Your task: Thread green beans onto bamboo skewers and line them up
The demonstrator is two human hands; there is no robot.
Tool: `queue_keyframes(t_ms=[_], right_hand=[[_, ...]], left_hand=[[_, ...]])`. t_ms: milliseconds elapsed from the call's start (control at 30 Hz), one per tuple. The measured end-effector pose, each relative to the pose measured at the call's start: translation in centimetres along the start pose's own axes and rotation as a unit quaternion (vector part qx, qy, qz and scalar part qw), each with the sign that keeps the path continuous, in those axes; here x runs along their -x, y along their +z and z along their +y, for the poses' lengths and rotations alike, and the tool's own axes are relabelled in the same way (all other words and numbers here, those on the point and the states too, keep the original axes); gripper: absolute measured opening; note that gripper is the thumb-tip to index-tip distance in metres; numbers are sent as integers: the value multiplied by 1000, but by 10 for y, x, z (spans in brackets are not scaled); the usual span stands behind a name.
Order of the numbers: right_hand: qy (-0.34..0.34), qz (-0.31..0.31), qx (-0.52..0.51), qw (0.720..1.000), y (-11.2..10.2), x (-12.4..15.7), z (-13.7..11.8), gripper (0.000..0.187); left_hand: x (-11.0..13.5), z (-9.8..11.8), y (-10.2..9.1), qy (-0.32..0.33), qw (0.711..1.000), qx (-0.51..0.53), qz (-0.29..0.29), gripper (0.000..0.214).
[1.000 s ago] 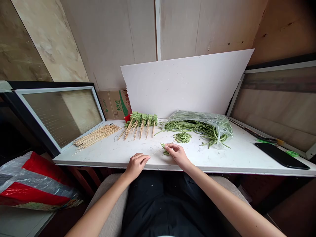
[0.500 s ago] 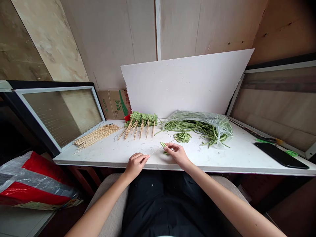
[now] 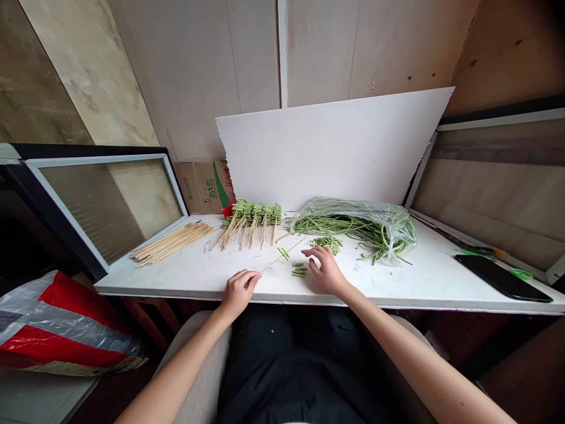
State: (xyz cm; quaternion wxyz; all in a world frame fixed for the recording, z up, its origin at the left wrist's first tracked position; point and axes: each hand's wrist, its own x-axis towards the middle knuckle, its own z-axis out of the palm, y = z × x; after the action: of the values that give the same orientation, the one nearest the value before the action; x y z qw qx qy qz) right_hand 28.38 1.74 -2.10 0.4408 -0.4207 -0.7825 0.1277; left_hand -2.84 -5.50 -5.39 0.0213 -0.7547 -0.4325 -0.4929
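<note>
My left hand [image 3: 241, 288] is closed, pinching the near end of a thin wooden skewer [image 3: 272, 262] that slants up to the right. Two short green bean pieces [image 3: 283, 253] are threaded on it side by side. My right hand [image 3: 324, 268] is open and holds nothing, its fingers spread just above the table. Below its fingertips lie several cut bean pieces [image 3: 299, 270] in a small row. Behind that hand is a heap of cut bean pieces [image 3: 327, 243], partly covered by it.
Finished bean skewers [image 3: 253, 215] lie stacked at the back, left of a clear plastic bag [image 3: 388, 221] of long green beans [image 3: 339, 225]. Bare skewers [image 3: 172, 241] are piled at left. A black phone [image 3: 503, 277] lies right. A white board [image 3: 335, 153] stands behind.
My right hand has let go of the bean pieces on the skewer and moved right, opening. The left hand has shifted slightly left and down with the skewer. The row of cut pieces is now uncovered.
</note>
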Motion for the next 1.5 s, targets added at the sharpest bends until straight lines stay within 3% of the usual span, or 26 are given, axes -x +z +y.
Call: queue_keyframes(t_ms=[133, 300, 533, 667, 767, 900, 967, 1033, 1200, 1367, 1500], right_hand=[[-72, -58, 103, 990, 2, -1, 4, 39], [-26, -79, 153, 985, 14, -8, 1, 37], [55, -67, 120, 989, 22, -10, 8, 24], [64, -30, 52, 996, 20, -10, 9, 21], [93, 21, -87, 992, 14, -11, 12, 25], [180, 53, -337, 923, 4, -13, 19, 49], [222, 53, -406, 885, 0, -13, 20, 57], [238, 44, -434, 868, -3, -13, 19, 57], [230, 14, -446, 865, -7, -12, 14, 53], [236, 14, -495, 836, -8, -12, 19, 47], [232, -1, -490, 840, -7, -11, 19, 48]], left_hand=[[1, -5, 4, -57, 998, 24, 22, 20], [2, -11, 9, -130, 989, 52, 44, 24], [0, -10, 8, -123, 991, 52, 30, 25], [-1, -11, 8, -116, 992, 50, 18, 25], [-1, -11, 8, -116, 992, 49, 18, 25], [0, -8, 8, -94, 994, 43, 26, 25], [0, -5, 8, -87, 995, 39, 30, 26], [0, -3, 8, -84, 995, 39, 29, 26], [2, -2, 8, -71, 996, 45, 28, 24], [5, -5, 9, -63, 996, 63, 28, 22], [5, -6, 10, -64, 996, 58, 20, 21]])
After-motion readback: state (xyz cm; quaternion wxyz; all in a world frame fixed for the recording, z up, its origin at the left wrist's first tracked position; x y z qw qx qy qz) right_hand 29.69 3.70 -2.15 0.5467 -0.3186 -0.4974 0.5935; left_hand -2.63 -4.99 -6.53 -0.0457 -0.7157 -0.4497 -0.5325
